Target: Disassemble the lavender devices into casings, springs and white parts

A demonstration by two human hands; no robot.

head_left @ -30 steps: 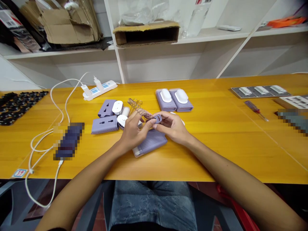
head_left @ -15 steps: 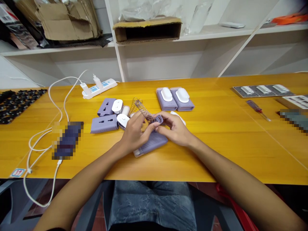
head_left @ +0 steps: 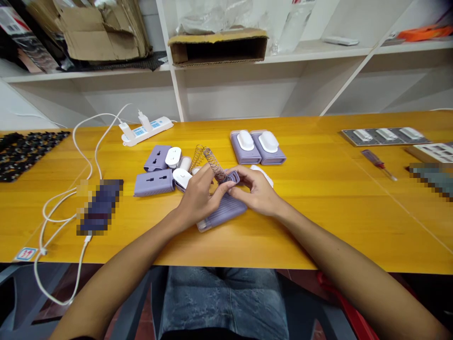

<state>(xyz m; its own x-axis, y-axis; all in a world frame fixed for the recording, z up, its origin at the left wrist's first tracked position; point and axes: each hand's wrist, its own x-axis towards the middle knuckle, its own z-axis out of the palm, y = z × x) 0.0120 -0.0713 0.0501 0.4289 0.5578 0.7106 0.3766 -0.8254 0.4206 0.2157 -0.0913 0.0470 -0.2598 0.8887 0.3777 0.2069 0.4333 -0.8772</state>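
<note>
My left hand (head_left: 196, 198) pinches a coiled metal spring (head_left: 212, 163) that rises up and to the left from the fingertips. My right hand (head_left: 256, 191) grips a small purple plastic piece (head_left: 233, 177), and the two hands meet at it. Both hands hover over a ribbed purple adapter body (head_left: 221, 215) lying on the yellow table (head_left: 318, 203). More purple adapter shells (head_left: 154, 183) and white plug parts (head_left: 172, 157) lie just left of my hands. Two assembled purple units with white tops (head_left: 256, 147) stand behind them.
A white power strip (head_left: 146, 132) with chargers and white cables (head_left: 85, 156) sits at the back left. A blurred dark device (head_left: 101, 207) lies left. Black parts (head_left: 24, 151) fill the far left. At the right lie a screwdriver (head_left: 377, 164) and a grey tray (head_left: 384, 136). White shelves stand behind.
The spring has tilted up more steeply in my left fingers, and both hands have shifted slightly while staying joined on the purple piece.
</note>
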